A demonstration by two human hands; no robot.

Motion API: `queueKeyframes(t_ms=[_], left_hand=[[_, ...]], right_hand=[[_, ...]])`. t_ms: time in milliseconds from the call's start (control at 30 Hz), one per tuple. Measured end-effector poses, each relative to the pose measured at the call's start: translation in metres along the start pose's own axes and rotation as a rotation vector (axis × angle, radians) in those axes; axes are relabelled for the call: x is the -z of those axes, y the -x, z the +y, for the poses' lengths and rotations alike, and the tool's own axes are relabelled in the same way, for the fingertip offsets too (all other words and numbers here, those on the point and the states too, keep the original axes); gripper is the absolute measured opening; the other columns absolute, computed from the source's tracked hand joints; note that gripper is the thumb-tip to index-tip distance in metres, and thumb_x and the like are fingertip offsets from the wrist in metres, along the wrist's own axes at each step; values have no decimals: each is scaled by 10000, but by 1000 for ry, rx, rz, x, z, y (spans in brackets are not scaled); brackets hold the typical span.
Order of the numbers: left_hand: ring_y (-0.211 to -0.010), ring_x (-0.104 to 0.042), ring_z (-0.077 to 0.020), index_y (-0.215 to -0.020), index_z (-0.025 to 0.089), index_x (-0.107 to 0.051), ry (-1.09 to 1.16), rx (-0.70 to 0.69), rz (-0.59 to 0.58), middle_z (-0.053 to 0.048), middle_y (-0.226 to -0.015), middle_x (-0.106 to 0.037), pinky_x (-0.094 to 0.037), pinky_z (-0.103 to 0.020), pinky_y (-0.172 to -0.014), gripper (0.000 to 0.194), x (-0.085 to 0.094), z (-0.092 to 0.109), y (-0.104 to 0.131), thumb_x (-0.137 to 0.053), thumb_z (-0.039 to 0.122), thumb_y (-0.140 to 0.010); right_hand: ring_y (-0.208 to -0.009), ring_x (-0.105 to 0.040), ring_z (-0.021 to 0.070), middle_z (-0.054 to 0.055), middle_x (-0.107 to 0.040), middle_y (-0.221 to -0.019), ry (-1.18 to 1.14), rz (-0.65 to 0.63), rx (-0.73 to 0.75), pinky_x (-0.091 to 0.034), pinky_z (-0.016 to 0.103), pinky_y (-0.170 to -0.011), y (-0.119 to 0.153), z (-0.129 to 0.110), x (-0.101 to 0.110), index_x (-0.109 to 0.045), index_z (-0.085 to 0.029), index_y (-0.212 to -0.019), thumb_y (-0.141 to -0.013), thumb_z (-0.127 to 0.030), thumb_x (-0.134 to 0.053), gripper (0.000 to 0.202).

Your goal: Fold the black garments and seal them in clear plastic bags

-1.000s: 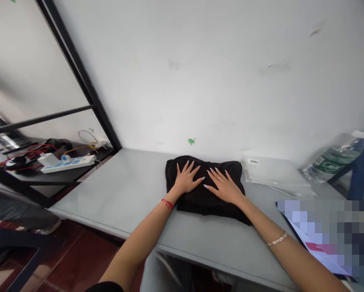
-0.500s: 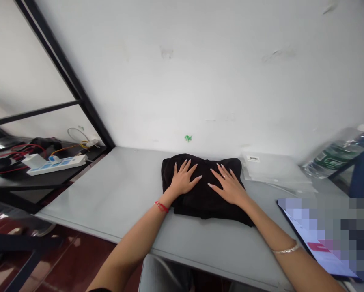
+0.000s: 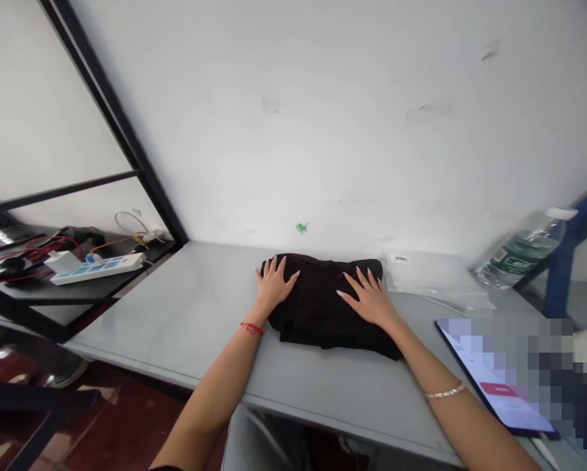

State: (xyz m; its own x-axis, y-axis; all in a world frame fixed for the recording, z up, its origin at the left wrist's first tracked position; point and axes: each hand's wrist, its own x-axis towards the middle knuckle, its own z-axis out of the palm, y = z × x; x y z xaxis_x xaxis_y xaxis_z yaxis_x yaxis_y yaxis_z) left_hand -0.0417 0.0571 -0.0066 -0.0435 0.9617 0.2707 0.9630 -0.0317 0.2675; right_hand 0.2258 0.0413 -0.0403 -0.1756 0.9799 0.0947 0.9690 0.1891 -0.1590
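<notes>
A folded black cloth point(image 3: 322, 311) lies on the grey table point(image 3: 175, 327) near the wall. My left hand point(image 3: 273, 288), with a red string bracelet at the wrist, rests flat on the cloth's left end, fingers spread. On its right part lies my right hand point(image 3: 372, 299), palm down and fingers apart, with a ring and a light bangle. Neither hand grips the cloth. Between the hands the cloth's dark surface shows a few creases.
Clear plastic packaging point(image 3: 430, 278) lies right of the cloth, beside a tilted plastic bottle point(image 3: 521, 255). A tablet point(image 3: 494, 386) with a cable is at the front right. A power strip point(image 3: 101, 268) and tangled wires sit on a black shelf at left.
My left hand has slid left to the cloth's left end, while my right hand stays on the right part. The view has shifted slightly.
</notes>
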Motion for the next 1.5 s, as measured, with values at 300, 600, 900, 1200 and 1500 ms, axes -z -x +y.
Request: queueKeyframes(t_ms=[300,600,900,1200,1500], left_hand=[[-1469,-187,-309,-1466,286,-378,103,-484,-143,-114,-1579,-258,-55,-614,-1162,681,-9,29,18,-437,654,-895],[-1455,-241,-292,-1439,275,-424,98,-506,-169,-107,-1556,-317,-61,-607,-1168,609,-13,24,13,-416,607,-929],[-1454,-242,-294,-1437,269,-427,96,-512,-165,-118,-1550,-324,-76,-615,-1163,603,-13,26,14,-407,602,-935],[-1459,-231,-287,-1444,261,-416,73,-508,-182,-123,-1555,-312,-74,-615,-1164,601,-11,27,14,-416,586,-939],[-1462,-222,-283,-1443,258,-418,101,-500,-190,-124,-1555,-311,-47,-608,-1166,601,-10,27,14,-407,588,-940]], right_hand=[[-1475,-85,340,79,-167,-1611,-15,5,40,-203,514,-1165,2,3,-1,-275,-289,-1515,-936,-660,-282,688],[-1471,-98,355,77,-174,-1610,-9,14,56,-216,538,-1155,2,4,-3,-287,-284,-1512,-942,-641,-285,672],[-1470,-89,357,112,-182,-1605,-18,6,57,-206,528,-1158,3,3,-1,-295,-265,-1510,-949,-621,-295,665],[-1472,-84,351,103,-172,-1609,-15,-7,54,-198,514,-1164,4,2,2,-289,-251,-1514,-949,-618,-293,674],[-1470,-87,363,105,-171,-1608,-25,-12,62,-209,549,-1151,4,2,3,-293,-252,-1512,-948,-620,-281,674]])
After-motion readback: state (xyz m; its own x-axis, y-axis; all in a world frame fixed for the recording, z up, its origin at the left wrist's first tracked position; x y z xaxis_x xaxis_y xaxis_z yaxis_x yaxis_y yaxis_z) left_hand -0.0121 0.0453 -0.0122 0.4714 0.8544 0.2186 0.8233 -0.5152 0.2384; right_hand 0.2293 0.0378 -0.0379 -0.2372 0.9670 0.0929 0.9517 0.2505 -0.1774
